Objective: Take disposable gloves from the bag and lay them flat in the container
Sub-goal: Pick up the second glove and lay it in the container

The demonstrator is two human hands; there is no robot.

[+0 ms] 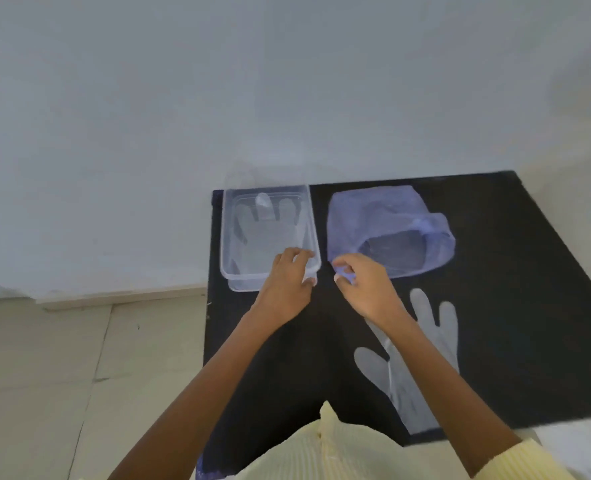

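Observation:
A clear plastic container (226, 237) stands at the back left of the black table, with a translucent glove (270, 230) lying flat inside it, fingers pointing away. To its right lies a bluish translucent bag (373, 216), its mouth open toward me. My left hand (287, 285) grips the container's near right corner. My right hand (363, 285) hovers at the bag's near left edge, its fingers curled and apart, with nothing clearly in them. A second clear glove (425, 362) lies flat on the table under my right forearm.
The black table (512, 289) ends at a white wall behind. Its left edge drops to a pale tiled floor (62, 375). My pale yellow garment (322, 452) covers the table's near edge.

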